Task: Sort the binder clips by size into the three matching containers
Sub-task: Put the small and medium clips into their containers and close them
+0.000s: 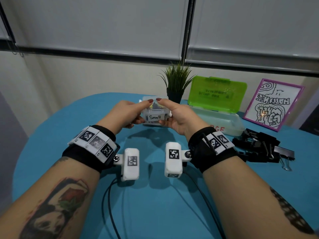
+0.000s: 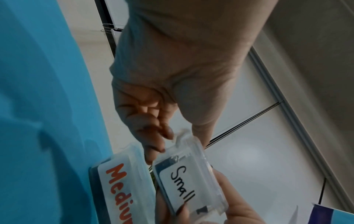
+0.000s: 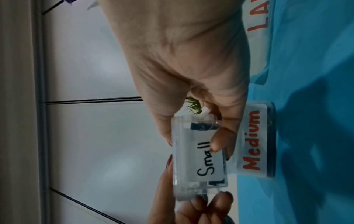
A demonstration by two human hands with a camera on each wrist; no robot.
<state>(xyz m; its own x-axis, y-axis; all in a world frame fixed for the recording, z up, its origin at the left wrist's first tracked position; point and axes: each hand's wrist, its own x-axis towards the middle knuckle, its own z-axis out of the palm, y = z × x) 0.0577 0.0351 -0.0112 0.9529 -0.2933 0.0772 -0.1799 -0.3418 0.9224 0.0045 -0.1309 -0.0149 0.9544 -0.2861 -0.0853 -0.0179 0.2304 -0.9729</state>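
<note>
Both hands hold a small clear box labelled "Small" (image 1: 155, 116) above the blue table, near its far middle. My left hand (image 1: 140, 110) grips its left end and my right hand (image 1: 168, 110) its right end, thumbs on the lid, fingers underneath. Dark clips show through its wall (image 3: 199, 159) (image 2: 189, 178). Just beneath it stands the clear box labelled "Medium" (image 3: 254, 141) (image 2: 118, 186). The large clear box (image 1: 222, 121), with red lettering, stands to the right, its green lid (image 1: 217, 94) raised. A pile of black binder clips (image 1: 259, 147) lies at the right.
A potted plant (image 1: 176, 83) stands behind the boxes. A purple-framed drawing (image 1: 274, 104) leans at the back right. Black cables (image 1: 110, 204) run over the blue tablecloth (image 1: 51, 135) near the front. A wall with window blinds rises behind the table.
</note>
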